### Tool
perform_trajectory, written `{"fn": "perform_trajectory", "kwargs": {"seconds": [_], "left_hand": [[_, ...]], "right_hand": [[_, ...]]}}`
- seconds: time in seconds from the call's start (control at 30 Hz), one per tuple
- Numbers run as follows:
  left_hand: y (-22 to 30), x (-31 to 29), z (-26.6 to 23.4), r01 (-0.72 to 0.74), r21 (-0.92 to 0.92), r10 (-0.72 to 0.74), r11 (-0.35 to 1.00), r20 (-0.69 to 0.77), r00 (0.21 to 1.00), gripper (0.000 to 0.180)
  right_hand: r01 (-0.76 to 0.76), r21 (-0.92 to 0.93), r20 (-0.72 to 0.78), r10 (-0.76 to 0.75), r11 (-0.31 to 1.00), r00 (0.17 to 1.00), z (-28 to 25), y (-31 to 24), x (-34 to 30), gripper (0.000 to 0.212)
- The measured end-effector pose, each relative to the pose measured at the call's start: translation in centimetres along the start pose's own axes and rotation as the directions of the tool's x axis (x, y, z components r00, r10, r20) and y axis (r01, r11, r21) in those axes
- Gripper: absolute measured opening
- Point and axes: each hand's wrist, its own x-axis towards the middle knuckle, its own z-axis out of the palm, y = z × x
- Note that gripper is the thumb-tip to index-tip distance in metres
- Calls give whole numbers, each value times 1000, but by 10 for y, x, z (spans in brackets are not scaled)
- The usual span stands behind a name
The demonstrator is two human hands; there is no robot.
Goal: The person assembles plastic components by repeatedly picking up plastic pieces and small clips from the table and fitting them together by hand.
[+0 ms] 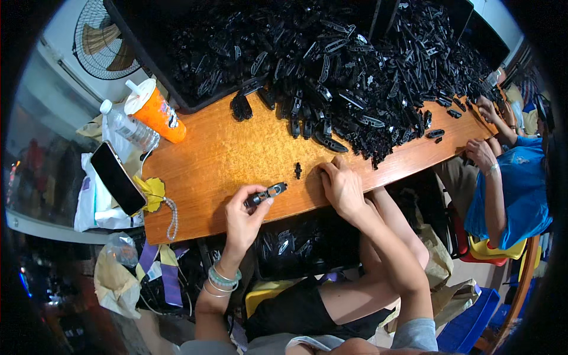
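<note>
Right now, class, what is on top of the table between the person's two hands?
A small black piece lies on the table between the left hand, which holds a longer black piece, and the right hand. Anything under the right hand's curled fingers is hidden.

Small part on table, parts pile behind — phone left.

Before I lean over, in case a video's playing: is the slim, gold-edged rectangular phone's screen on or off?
Apparently off: the phone's screen is plain black, with nothing lit.
</note>
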Motion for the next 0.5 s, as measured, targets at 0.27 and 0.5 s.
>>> {"fn": "perform_trajectory", "kwargs": {"seconds": [0.27, 0.5], "left_hand": [[4, -28, 9, -23, -212, 26, 977, 10, 1000, 24], [23, -32, 20, 148, -152, -128, 977, 131, 983, 24]], "right_hand": [[-9, 648, -18, 27, 762, 999, -18, -5, -9, 16], [-193, 969, 178, 105, 151, 978, -40, -35, -41, 15]]}}
